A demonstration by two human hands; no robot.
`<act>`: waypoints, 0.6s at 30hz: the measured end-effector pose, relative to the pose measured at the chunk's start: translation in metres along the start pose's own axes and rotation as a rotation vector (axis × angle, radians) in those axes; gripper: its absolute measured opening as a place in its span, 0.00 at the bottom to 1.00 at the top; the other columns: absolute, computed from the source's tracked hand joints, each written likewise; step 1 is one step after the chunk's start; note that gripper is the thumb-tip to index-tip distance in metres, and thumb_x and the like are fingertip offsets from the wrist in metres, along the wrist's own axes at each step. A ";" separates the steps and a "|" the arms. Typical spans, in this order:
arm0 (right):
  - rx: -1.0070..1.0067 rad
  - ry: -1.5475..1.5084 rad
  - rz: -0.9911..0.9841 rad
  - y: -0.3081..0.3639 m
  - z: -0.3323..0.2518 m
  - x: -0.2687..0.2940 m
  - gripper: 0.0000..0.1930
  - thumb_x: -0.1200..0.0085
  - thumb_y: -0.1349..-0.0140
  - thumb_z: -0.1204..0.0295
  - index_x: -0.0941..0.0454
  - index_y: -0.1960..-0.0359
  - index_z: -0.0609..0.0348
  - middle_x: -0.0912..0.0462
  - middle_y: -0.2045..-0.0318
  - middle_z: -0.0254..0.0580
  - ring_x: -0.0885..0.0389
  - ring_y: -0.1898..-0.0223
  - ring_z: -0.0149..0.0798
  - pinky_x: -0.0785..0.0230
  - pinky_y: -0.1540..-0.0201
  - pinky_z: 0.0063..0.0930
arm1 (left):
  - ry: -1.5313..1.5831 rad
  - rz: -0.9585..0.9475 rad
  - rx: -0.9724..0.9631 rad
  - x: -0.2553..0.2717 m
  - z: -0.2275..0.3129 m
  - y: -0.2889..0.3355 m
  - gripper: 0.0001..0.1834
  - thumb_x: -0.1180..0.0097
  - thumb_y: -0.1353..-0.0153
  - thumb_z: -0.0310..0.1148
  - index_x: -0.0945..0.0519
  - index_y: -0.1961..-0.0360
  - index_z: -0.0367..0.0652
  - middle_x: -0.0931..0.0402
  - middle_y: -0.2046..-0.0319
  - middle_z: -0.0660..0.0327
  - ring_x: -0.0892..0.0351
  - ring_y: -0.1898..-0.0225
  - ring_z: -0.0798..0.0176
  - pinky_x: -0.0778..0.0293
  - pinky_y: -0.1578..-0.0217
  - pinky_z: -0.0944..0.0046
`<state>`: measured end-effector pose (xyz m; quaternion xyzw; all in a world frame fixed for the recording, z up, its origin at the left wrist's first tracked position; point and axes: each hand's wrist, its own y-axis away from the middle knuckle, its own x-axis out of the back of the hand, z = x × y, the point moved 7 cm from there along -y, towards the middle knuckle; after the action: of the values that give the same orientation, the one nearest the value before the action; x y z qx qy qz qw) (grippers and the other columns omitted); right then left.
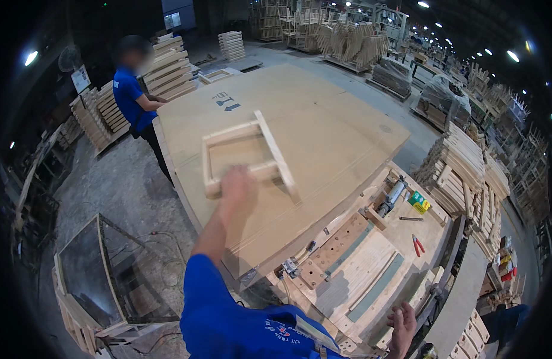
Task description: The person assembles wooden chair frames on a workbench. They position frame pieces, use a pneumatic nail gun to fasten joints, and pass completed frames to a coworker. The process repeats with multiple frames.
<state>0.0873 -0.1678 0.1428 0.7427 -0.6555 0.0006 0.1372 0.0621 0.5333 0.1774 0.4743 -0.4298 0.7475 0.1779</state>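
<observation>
A pale wooden frame (234, 133) of several joined bars lies on a large brown board (330, 125); one bar sticks out past the corners. My left hand (239, 184) is over the frame's near rail, smeared by motion, so I cannot make out whether its fingers grip the wood. Low on the right, my right hand (401, 326) hovers beside a wooden jig bench (363, 269), its fingers loosely bent and apart with nothing in them.
On the bench are a metal clamp cylinder (392, 196), red-handled pliers (418, 245) and a green-yellow box (418, 202). Stacked wooden parts (461, 164) stand at the right. A co-worker in blue (132, 96) stands at the board's far left; a dark-panelled frame (87, 269) stands lower left.
</observation>
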 end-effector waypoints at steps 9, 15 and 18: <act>-0.013 0.011 -0.041 0.015 0.016 -0.037 0.31 0.35 0.27 0.58 0.27 0.32 0.68 0.14 0.55 0.41 0.16 0.60 0.33 0.25 0.59 0.27 | -0.144 0.481 0.098 0.078 -0.046 -0.062 0.24 0.34 0.35 0.41 0.19 0.41 0.41 0.21 0.45 0.49 0.25 0.41 0.43 0.32 0.36 0.43; -0.015 0.100 -0.123 0.042 0.021 -0.054 0.29 0.37 0.27 0.61 0.26 0.33 0.69 0.14 0.56 0.42 0.16 0.60 0.34 0.23 0.58 0.29 | 0.368 0.187 -0.058 0.025 0.046 0.023 0.19 0.34 0.34 0.39 0.16 0.47 0.40 0.16 0.51 0.47 0.20 0.46 0.40 0.27 0.42 0.42; 0.035 0.144 -0.051 0.066 0.021 -0.043 0.29 0.37 0.27 0.61 0.26 0.33 0.70 0.15 0.57 0.41 0.16 0.60 0.33 0.23 0.57 0.29 | 0.557 0.089 -0.145 0.016 0.110 0.060 0.17 0.33 0.34 0.38 0.14 0.50 0.39 0.14 0.53 0.46 0.17 0.48 0.40 0.25 0.43 0.43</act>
<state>0.0137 -0.1371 0.1283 0.7596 -0.6245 0.0622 0.1708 0.0757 0.4080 0.1824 0.2176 -0.4371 0.8232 0.2896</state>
